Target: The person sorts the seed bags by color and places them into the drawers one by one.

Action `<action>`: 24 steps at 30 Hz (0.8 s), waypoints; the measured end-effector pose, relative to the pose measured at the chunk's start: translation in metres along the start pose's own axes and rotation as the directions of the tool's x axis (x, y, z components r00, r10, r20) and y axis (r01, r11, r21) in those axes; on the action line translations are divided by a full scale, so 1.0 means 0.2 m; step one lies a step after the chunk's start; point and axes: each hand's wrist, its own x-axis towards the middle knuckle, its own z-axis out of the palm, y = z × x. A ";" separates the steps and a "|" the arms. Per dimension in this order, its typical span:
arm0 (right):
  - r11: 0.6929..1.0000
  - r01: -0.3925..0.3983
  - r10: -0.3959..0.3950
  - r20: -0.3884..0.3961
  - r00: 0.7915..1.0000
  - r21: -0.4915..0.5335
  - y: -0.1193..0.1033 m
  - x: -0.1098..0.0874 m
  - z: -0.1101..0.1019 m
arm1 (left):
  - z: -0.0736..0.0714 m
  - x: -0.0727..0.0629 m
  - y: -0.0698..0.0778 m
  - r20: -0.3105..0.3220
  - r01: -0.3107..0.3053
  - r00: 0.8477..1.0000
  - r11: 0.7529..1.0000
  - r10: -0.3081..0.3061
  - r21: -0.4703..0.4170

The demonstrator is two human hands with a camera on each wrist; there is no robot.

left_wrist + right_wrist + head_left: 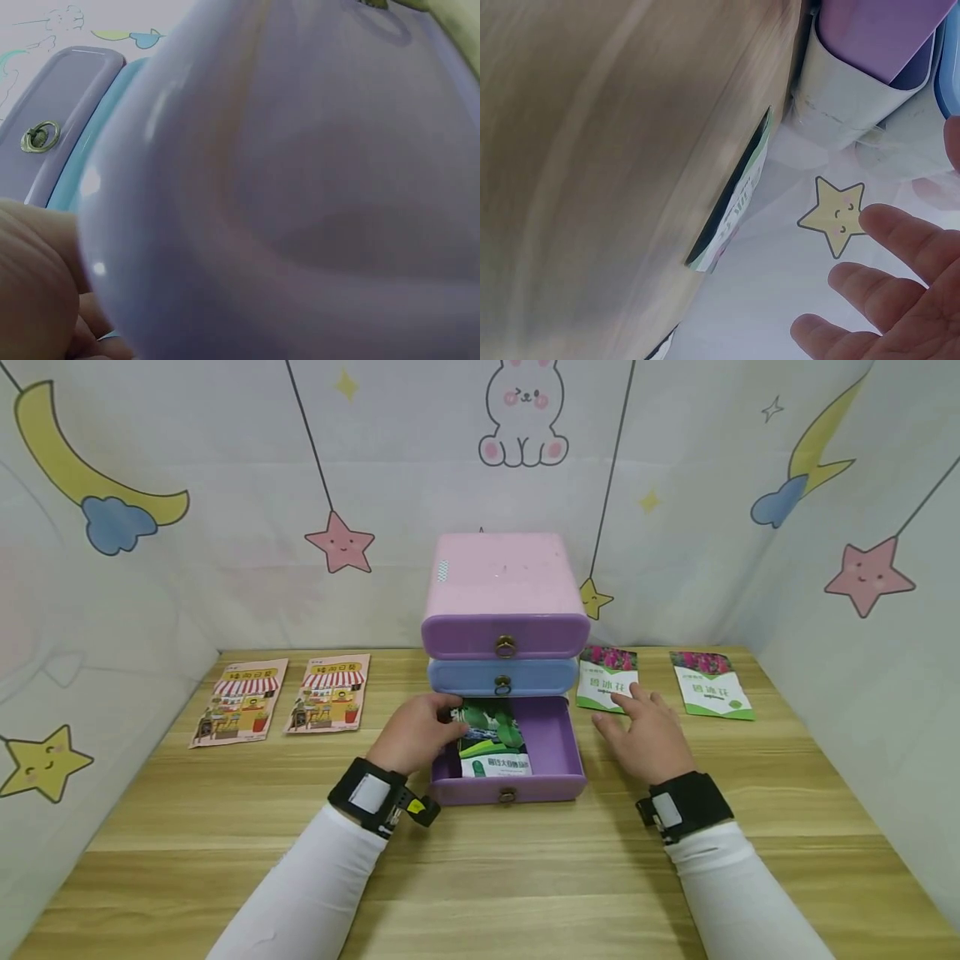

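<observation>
left grip (414,732) curves at the dark-green packet (492,739), hold unclear; right grip (651,739) spread.

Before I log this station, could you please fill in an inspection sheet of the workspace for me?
Surface: wood-grain table.
Job's things: three-drawer cabinet, bottom drawer pulled open, green packet lying inside on its left; two flower packets to the cabinet's right, two awning packets to its left.
Clutter: nothing seen besides these.
Grippers: left hand at the green packet's left edge, grip unclear; right hand near the closer flower packet, fingers spread, holding nothing.
Cables: nothing seen.
Surroundings: white backdrop printed with moons, stars and a rabbit.
</observation>
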 end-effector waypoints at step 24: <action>1.000 -0.011 0.012 0.024 1.000 -0.021 -0.01 0.00 0.00 | -0.04 -0.04 0.04 -0.021 0.027 0.999 0.999 -0.026 0.039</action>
